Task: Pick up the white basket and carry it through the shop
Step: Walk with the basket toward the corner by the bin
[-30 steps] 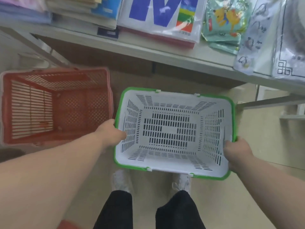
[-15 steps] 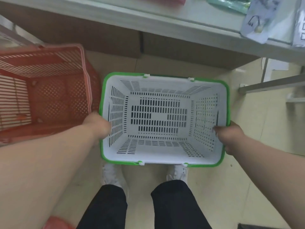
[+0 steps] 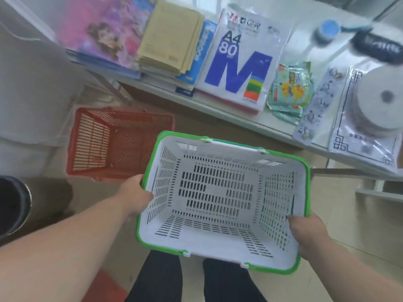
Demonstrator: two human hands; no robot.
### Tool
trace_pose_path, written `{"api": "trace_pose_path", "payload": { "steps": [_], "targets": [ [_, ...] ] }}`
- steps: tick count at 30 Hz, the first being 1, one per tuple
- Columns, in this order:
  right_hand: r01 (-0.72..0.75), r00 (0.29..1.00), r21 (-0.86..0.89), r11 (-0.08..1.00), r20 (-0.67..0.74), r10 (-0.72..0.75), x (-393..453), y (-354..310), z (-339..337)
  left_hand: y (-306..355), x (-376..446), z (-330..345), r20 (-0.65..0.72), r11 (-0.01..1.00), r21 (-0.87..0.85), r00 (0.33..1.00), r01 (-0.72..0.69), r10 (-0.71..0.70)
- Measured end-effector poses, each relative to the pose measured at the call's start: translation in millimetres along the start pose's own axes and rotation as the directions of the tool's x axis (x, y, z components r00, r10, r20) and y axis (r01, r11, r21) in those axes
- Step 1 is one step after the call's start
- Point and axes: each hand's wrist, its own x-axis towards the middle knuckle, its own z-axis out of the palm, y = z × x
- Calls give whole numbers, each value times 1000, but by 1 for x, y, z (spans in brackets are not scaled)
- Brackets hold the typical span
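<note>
The white basket (image 3: 218, 192) has a green rim and slotted walls, and it is empty. I hold it in the air in front of my legs, tilted slightly down to the right. My left hand (image 3: 136, 194) grips its left rim, thumb inside the wall. My right hand (image 3: 305, 231) grips the right rim near the front corner.
A red basket (image 3: 113, 144) sits on the floor to the left, beside a white cabinet (image 3: 28, 83). A long shelf table (image 3: 239, 118) ahead carries books, A4 paper packs (image 3: 237, 68) and packaged goods. A dark round bin (image 3: 13, 203) stands at the far left.
The basket has risen and moved right, away from the red basket, and now tilts. My view has lifted, so the shelf's goods are in sight again.
</note>
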Motion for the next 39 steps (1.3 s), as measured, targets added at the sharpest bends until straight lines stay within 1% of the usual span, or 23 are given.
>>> {"api": "trace_pose_path", "payload": {
  "steps": [2, 4, 7, 9, 10, 12, 16, 17, 19, 21, 25, 27, 29, 32, 34, 36, 39],
  "targets": [
    [18, 1000, -14, 1000, 25, -17, -42, -19, -3, -2, -35, -42, -35, 1000, -15, 999, -8, 7],
    [73, 996, -41, 997, 55, -70, -80, -46, 2, -7, -61, -83, -83, 1000, -3, 997, -2, 2],
    [170, 984, -90, 981, 73, -164, -134, -88, 32, -22, -74, -144, -168, 996, -90, 985, 15, -30],
    [220, 971, -92, 971, 119, -209, -156, -113, 66, -41, -58, -184, -225, 989, -141, 972, 33, -65],
    [246, 961, -83, 966, 152, -232, -163, -123, 84, -51, -49, -202, -237, 987, -156, 969, 37, -74],
    [272, 953, -111, 956, 170, -251, -172, -140, 121, -64, -33, -235, -253, 979, -201, 964, 25, -77],
    [273, 954, -130, 953, 161, -251, -180, -163, 195, -87, 9, -300, -220, 946, -325, 972, 3, -78],
    [267, 956, -118, 956, 154, -248, -181, -168, 212, -96, 26, -313, -220, 941, -338, 972, 0, -79],
    [269, 955, -114, 956, 161, -250, -198, -186, 242, -119, 69, -330, -233, 952, -307, 970, 1, -76],
    [256, 963, -130, 958, 123, -240, -204, -202, 267, -153, 133, -334, -221, 958, -287, 973, 4, -70],
    [220, 974, -176, 960, 96, -206, -175, -216, 307, -167, 180, -332, -217, 975, -221, 973, 31, -80],
    [215, 975, -222, 951, 95, -199, -161, -216, 321, -175, 200, -324, -193, 972, -232, 977, 40, -86],
    [218, 976, -233, 948, 73, -206, -149, -215, 338, -171, 201, -318, -176, 959, -278, 979, 53, -105],
    [205, 979, -197, 959, 40, -201, -121, -208, 363, -152, 194, -306, -204, 955, -294, 972, 52, -116],
    [238, 971, -184, 954, 64, -230, -109, -198, 377, -154, 209, -292, -223, 964, -255, 966, 75, -134],
    [270, 963, -196, 943, 57, -264, -97, -190, 387, -158, 225, -283, -226, 973, -209, 963, 100, -147],
    [262, 965, -259, 930, 38, -261, -82, -189, 396, -160, 247, -276, -233, 984, -143, 963, 103, -135]
  ]
}}
